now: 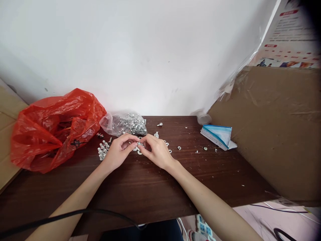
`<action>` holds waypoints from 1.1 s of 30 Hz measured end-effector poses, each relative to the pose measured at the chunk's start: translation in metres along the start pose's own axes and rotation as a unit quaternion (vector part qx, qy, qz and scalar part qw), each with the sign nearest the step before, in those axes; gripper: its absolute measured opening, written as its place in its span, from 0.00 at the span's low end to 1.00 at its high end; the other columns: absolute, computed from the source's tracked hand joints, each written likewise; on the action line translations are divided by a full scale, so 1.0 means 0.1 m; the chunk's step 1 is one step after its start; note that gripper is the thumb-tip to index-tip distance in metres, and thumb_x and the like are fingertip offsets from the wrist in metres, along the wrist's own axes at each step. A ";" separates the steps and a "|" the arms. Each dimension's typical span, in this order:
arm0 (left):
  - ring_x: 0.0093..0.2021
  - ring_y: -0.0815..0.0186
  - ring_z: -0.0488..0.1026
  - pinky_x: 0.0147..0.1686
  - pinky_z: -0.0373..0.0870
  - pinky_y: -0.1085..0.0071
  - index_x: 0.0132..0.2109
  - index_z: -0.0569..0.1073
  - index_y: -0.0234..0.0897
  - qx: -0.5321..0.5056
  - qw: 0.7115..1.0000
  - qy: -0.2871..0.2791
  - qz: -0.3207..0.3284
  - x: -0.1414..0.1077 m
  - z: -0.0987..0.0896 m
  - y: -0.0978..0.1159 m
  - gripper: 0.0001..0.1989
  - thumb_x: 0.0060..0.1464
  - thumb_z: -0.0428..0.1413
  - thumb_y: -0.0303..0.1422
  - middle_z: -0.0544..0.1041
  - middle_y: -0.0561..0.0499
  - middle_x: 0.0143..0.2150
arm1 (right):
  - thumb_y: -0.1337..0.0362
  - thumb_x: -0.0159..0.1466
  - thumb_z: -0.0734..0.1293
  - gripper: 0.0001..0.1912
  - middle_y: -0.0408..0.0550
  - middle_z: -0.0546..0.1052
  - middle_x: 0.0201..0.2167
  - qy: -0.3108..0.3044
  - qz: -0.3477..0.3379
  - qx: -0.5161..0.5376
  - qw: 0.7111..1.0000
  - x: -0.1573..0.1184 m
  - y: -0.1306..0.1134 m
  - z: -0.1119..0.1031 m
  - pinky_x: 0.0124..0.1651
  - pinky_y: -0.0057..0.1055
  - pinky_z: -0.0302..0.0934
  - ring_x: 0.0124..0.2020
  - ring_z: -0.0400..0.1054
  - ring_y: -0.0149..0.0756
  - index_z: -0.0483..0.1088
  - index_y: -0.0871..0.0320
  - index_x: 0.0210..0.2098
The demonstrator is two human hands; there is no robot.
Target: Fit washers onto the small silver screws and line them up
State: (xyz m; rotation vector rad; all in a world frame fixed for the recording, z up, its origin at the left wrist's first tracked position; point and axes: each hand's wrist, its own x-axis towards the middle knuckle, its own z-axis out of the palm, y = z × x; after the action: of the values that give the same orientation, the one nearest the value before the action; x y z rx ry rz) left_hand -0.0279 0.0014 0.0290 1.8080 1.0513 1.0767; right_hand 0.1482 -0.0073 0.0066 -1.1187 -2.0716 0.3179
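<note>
My left hand [120, 150] and my right hand [156, 151] meet over the dark wooden table, thumbs and fingers closed in pinches around a small metal piece [139, 143] between the fingertips. Its exact shape is too small to tell. Flat metal washers [139, 152] lie on the wood just below and behind the fingertips. More small rings [170, 151] are scattered right of my right hand. Beside my left hand stands a cluster of bolts [102, 150]. A bolt [156, 134] with washers is behind my right hand, and another [159, 124] lies farther back.
A red plastic bag [60, 127] fills the left side. Behind my hands lies a clear bag of metal hardware [130, 124]. A blue and white packet [217, 135] is at the right, near a large cardboard sheet [273, 130]. A black cable [82, 211] crosses in front of my left forearm.
</note>
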 end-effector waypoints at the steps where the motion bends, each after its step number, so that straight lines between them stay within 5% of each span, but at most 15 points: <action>1: 0.35 0.65 0.72 0.38 0.72 0.69 0.37 0.76 0.34 -0.002 1.000 0.000 0.003 0.00 0.00 0.01 0.11 0.51 0.58 0.38 0.75 0.48 0.35 | 0.60 0.66 0.62 0.07 0.44 0.73 0.32 -0.003 0.001 0.001 1.000 0.00 0.00 0.00 0.31 0.25 0.55 0.28 0.65 0.29 0.68 0.58 0.38; 17: 0.41 0.65 0.71 0.45 0.69 0.68 0.32 0.71 0.34 -0.091 0.995 -0.020 0.018 -0.02 0.00 0.02 0.08 0.51 0.59 0.36 0.72 0.48 0.37 | 0.60 0.69 0.55 0.13 0.42 0.69 0.25 -0.048 -0.012 -0.048 0.998 -0.03 -0.06 0.00 0.28 0.26 0.48 0.23 0.58 0.29 0.62 0.57 0.30; 33: 0.33 0.66 0.73 0.35 0.72 0.70 0.39 0.74 0.34 -0.060 0.997 -0.005 -0.045 -0.03 0.03 0.01 0.15 0.50 0.59 0.42 0.76 0.49 0.34 | 0.59 0.70 0.52 0.16 0.41 0.68 0.23 -0.048 -0.018 -0.039 0.998 -0.01 -0.02 -0.03 0.27 0.26 0.47 0.22 0.58 0.29 0.61 0.57 0.29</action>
State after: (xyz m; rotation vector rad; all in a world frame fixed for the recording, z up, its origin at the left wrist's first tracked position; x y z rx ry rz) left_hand -0.0254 -0.0023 0.0277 1.6545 1.0308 1.0529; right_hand 0.1491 -0.0097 0.0093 -1.1307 -2.2022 0.2801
